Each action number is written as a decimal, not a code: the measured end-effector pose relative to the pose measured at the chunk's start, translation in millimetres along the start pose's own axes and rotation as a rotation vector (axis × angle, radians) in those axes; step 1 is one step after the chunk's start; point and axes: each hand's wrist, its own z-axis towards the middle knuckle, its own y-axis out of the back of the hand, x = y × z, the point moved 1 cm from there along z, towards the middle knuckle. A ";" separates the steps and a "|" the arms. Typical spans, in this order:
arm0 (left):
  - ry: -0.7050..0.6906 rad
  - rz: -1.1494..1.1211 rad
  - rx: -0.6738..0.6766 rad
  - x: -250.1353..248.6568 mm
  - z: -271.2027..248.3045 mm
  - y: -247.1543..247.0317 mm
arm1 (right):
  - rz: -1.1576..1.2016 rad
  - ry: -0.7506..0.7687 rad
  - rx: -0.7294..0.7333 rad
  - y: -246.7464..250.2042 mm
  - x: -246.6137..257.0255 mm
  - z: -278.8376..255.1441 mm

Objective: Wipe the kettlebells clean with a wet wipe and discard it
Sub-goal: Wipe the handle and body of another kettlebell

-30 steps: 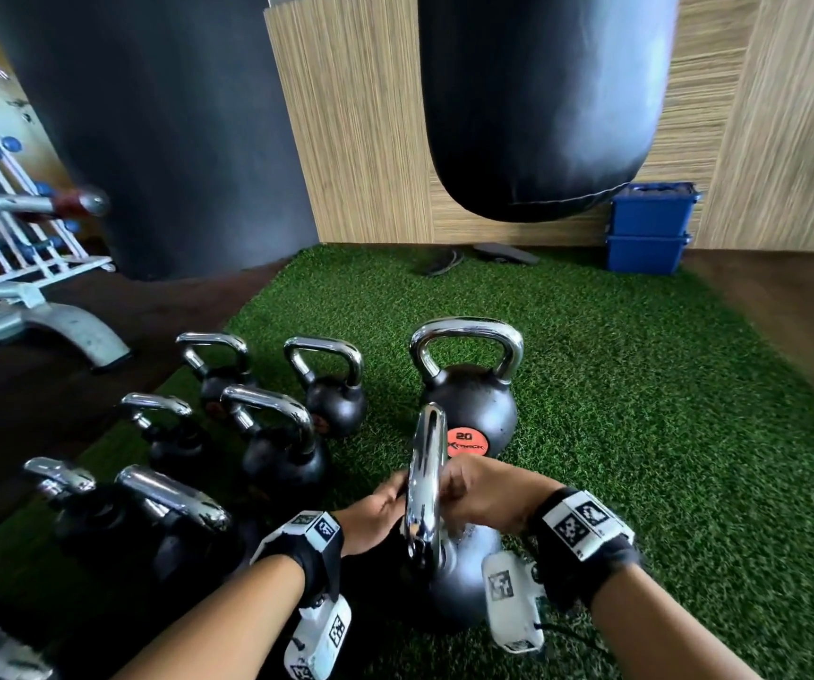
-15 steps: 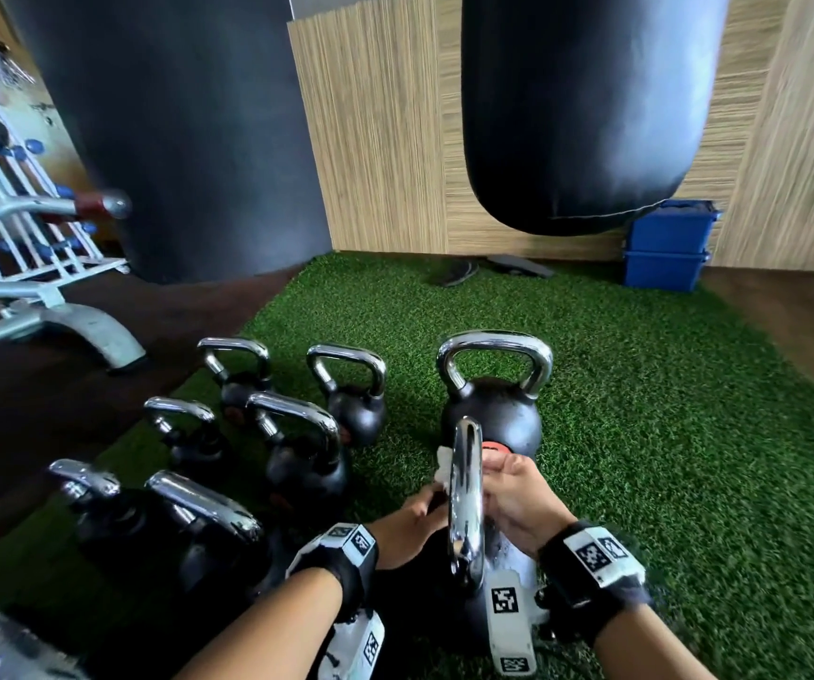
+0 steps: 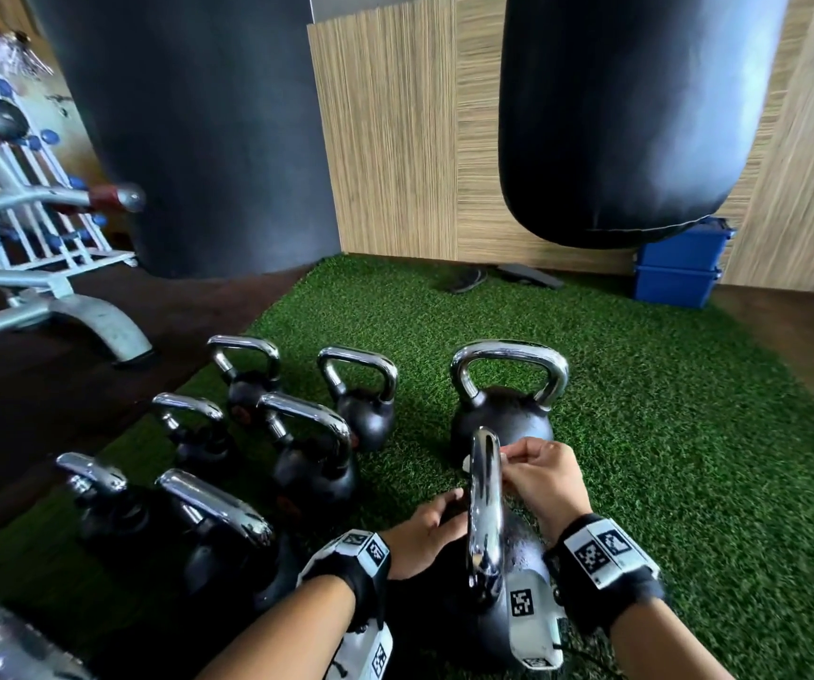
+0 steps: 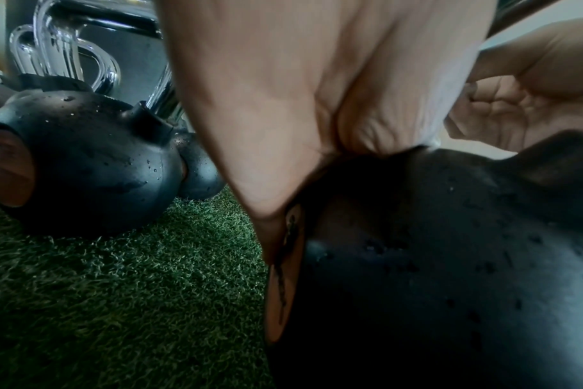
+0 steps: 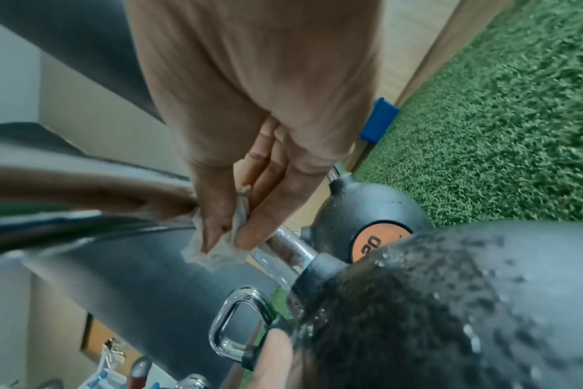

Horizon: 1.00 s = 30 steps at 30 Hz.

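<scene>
A black kettlebell [image 3: 517, 576] with a chrome handle [image 3: 486, 503] stands on the green turf right in front of me, its body beaded with water. My right hand [image 3: 537, 476] pinches a white wet wipe [image 5: 217, 250] against the far upper part of that handle. My left hand [image 3: 424, 532] rests against the left side of the kettlebell's body [image 4: 449, 263], fingers laid on it. Just beyond stands a kettlebell with an orange "20" disc [image 5: 378, 243]. Several smaller kettlebells [image 3: 311, 463] stand in rows to the left.
A black punching bag [image 3: 630, 115] hangs ahead at the right, and a wide dark column [image 3: 189, 130] rises at the left. Blue bins [image 3: 677, 267] are stacked by the wooden wall. A white dumbbell rack [image 3: 27, 228] stands on the dark floor at far left.
My right hand with the wipe has moved up and away along the chrome handle, toward its far end. My left hand stays on the kettlebell's left side.
</scene>
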 end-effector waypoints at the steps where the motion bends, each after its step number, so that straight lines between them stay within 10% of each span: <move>1: -0.001 -0.007 -0.001 -1.2 -0.6 -0.2 | -0.063 -0.004 -0.021 -0.5 -0.1 1.3; 12: 0.029 0.012 0.006 -21.7 -10.5 1.4 | -0.323 -0.193 0.061 -7.8 -5.1 3.5; 18: 0.069 0.107 0.042 -31.0 -4.4 21.5 | -0.655 0.019 0.132 7.8 13.1 -31.7; 24: -0.301 0.523 -0.263 -87.4 1.5 74.8 | -0.474 -0.110 0.421 16.3 35.3 -76.4; 30: -0.438 0.997 -0.024 -141.4 12.9 78.6 | -0.504 -0.107 0.518 4.8 64.2 -99.0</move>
